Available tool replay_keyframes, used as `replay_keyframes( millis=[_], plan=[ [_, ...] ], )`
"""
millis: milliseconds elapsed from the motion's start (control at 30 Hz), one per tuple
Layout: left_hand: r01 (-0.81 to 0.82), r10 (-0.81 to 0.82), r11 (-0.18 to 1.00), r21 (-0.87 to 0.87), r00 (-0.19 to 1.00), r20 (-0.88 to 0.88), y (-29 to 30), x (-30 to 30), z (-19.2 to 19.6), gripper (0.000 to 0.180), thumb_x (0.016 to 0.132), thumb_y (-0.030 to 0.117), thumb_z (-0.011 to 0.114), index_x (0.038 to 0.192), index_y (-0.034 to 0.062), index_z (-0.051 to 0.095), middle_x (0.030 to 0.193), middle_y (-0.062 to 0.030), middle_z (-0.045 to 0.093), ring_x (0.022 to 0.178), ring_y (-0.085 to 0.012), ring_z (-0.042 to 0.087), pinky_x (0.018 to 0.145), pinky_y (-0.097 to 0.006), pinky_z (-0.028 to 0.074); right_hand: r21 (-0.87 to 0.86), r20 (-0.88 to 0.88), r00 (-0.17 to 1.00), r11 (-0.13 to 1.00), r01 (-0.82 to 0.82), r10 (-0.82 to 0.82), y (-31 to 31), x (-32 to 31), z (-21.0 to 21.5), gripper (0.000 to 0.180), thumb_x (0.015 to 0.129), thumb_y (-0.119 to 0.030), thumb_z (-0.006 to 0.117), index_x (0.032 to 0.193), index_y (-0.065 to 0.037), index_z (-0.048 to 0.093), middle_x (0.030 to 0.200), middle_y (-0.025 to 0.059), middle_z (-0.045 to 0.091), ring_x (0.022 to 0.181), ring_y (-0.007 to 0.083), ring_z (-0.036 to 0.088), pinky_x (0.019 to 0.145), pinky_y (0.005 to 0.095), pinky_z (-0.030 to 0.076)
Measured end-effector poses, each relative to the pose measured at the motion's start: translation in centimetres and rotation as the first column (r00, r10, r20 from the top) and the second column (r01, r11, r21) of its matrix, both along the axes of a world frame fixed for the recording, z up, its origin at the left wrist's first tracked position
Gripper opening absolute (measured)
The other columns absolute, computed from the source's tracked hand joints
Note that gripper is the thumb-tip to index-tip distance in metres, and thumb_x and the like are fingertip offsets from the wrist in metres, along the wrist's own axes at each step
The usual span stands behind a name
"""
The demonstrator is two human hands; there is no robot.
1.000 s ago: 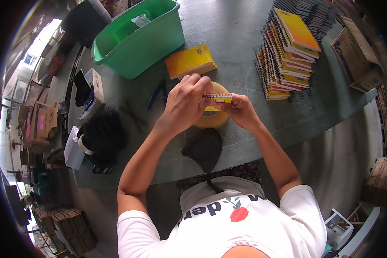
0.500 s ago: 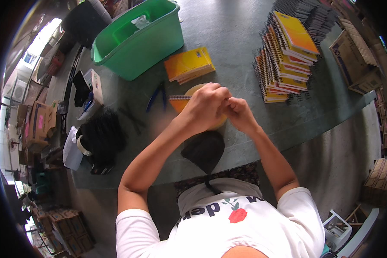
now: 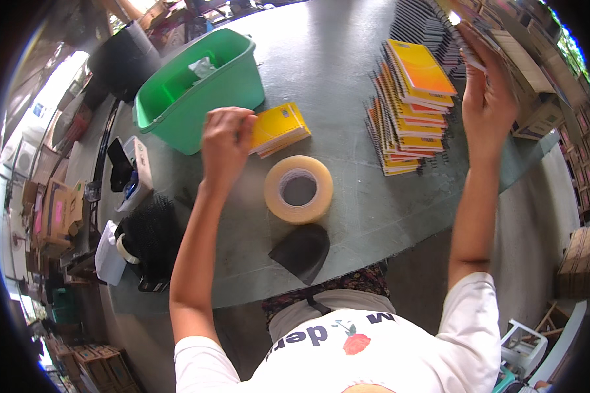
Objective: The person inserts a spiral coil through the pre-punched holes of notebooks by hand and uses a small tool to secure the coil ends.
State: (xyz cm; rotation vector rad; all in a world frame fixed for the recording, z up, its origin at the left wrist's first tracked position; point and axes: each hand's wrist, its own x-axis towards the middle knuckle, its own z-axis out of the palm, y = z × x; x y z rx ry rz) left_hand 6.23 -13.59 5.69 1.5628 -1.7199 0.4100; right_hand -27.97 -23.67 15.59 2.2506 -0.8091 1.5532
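At the left edge of the small yellow notebook stack (image 3: 280,128), the left hand (image 3: 224,145) is curled, knuckles up, with its fingers (image 3: 242,128) bent and pressed together against the stack's near corner. Whether the fingertips grip under the cover cannot be told; they touch the stack's edge. This stack lies flat on the grey tabletop (image 3: 347,59), just beside the green plastic tub (image 3: 196,88).

Far to the right, the right hand (image 3: 488,98) is raised, palm away from the camera, its fingers (image 3: 482,49) extended upward and held close together. They hold a thin notebook (image 3: 469,52) by its edge above the far end of the tall pile of spiral notebooks (image 3: 410,108). The thumb position is hidden behind the hand.

Between the two forearms, a roll of clear packing tape (image 3: 298,188) lies flat on the tabletop, apart from both hands. A dark, rounded object (image 3: 301,250) lies just nearer to the person than the roll, close to the tabletop edge. A further row of dark spiral notebooks (image 3: 423,26) lies beyond the tall pile. Cardboard boxes (image 3: 537,85) stand at the right rim of the tabletop.
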Motion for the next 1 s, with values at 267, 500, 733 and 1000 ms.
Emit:
replay_keyframes(
  millis=[267,500,733,1000],
  plan=[
    [-0.128,0.033,0.931,0.342,0.962,0.269,-2.6,2.3,-11.5,0.037,0.084,0.015,0.062,0.117,-0.0007,0.058,0.124,-0.018,0.059,0.121,-0.0298,0.053,0.1,-0.039,0.043,0.149,-0.471,0.849,0.926,0.347,-0.242,-0.8,-0.2,-4.0,0.034,0.086,-0.026,0.065,0.114,-0.009,0.064,0.12,0.0101,0.063,0.118,0.0269,0.055,0.106,0.0444,0.035],
    [-0.138,-0.026,0.849,0.51,0.953,0.301,0.3,-2.1,-4.5,0.029,0.078,0.006,0.054,0.105,-0.0016,0.061,0.097,-0.0155,0.066,0.09,-0.0301,0.063,0.087,-0.041,0.048,0.304,-0.265,0.915,0.927,-0.22,0.304,6.0,8.1,-8.2,0.028,0.084,-0.017,0.064,0.111,-0.008,0.063,0.112,0.0111,0.065,0.112,0.0271,0.058,0.104,0.0438,0.037],
    [-0.013,0.026,0.998,0.06,0.973,-0.231,7.7,-2.7,-1.8,0.011,0.085,0.008,0.06,0.093,0.0004,0.064,0.087,-0.0151,0.067,0.08,-0.0302,0.064,0.073,-0.038,0.051,0.55,-0.352,0.865,0.827,-0.119,0.359,6.5,11.2,-12.7,0.014,0.079,-0.008,0.065,0.093,-0.008,0.065,0.084,0.0073,0.069,0.081,0.0258,0.066,0.075,0.0389,0.05],
    [-0.504,0.663,0.56,0.657,0.749,0.01,14.2,5.2,-8.7,0.031,0.088,0.026,0.062,0.091,-0.0041,0.06,0.073,-0.0204,0.066,0.072,-0.0379,0.066,0.065,-0.044,0.051,0.561,-0.421,0.8,0.816,-0.141,0.427,8.2,13.5,-12.9,0.015,0.079,-0.005,0.065,0.094,-0.007,0.061,0.086,0.0112,0.068,0.078,0.0292,0.065,0.068,0.0404,0.049]
  ],
)
